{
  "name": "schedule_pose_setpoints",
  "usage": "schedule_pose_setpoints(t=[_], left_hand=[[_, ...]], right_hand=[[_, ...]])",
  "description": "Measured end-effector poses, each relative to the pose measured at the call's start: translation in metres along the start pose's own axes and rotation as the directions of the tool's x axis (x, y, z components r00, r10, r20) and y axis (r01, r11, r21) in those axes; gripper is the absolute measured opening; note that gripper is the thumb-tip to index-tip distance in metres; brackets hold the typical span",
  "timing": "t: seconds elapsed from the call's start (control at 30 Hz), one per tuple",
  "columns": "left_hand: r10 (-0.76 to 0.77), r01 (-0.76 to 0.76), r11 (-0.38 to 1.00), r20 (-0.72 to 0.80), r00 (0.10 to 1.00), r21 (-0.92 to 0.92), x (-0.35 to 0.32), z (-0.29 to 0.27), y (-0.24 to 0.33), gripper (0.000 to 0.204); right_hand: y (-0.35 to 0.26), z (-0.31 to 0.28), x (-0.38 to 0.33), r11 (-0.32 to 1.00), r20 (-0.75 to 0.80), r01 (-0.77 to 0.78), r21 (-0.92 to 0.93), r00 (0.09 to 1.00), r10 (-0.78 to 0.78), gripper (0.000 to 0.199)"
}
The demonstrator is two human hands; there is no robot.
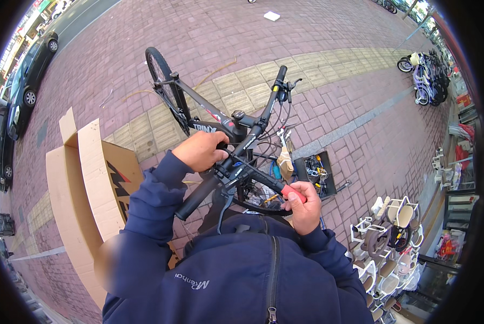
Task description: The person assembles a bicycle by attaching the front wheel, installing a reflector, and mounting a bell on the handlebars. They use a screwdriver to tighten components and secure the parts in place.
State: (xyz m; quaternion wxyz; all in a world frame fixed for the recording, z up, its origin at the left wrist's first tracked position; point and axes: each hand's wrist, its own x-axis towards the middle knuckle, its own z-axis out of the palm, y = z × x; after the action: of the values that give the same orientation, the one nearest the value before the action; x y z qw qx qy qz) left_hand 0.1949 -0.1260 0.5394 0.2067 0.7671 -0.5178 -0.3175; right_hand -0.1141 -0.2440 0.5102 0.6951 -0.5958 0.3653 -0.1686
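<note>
A black bicycle [199,102] with its front end towards me stands close to my body. Its handlebar [266,116] runs slantwise, one black grip at the far right and the other near my left forearm. My right hand [305,208] is closed round the red end of a long tool [266,179] with a dark shaft, which reaches over the bar towards the stem. Beside the stem, my left hand [201,151] is closed, thumb and fingers bent around a small dark part that they mostly hide. A brake lever [226,200] hangs under the near grip.
An open cardboard box [101,178] stands at my left. Right of the front wheel lies a black toolbox [331,181] full of tools. White-framed seats [398,232] crowd the lower right. Parked bicycles [428,78] and cars [31,81] stand farther off on brick paving [350,129].
</note>
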Motion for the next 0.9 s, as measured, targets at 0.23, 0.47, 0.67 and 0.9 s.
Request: schedule_pose_setpoints(t=[0.23, 0.47, 0.67, 0.9], left_hand=[[0.033, -0.033, 0.999, -0.008, 0.999, 0.006, 0.000, -0.001, 0.000, 0.038], [0.036, -0.036, 0.999, -0.023, 0.999, -0.013, 0.001, 0.001, -0.002, 0.037], [-0.001, 0.000, 1.000, 0.009, 1.000, 0.027, 0.000, -0.001, 0.003, 0.038], [0.042, -0.042, 0.999, -0.020, 0.999, 0.007, -0.001, -0.001, 0.002, 0.037]], right_hand=[[-0.002, 0.003, 0.001, 0.961, -0.004, 0.275, -0.043, 0.961, -0.275, 0.033], [0.000, -0.007, -0.002, 0.974, 0.053, 0.196, 0.111, 0.978, -0.203, 0.034], [0.001, -0.016, 0.000, 0.999, 0.137, -0.016, 0.042, 0.990, 0.010, 0.031], [-0.005, -0.009, 0.001, 0.858, 0.059, 0.453, -0.244, 0.890, -0.453, 0.027]])
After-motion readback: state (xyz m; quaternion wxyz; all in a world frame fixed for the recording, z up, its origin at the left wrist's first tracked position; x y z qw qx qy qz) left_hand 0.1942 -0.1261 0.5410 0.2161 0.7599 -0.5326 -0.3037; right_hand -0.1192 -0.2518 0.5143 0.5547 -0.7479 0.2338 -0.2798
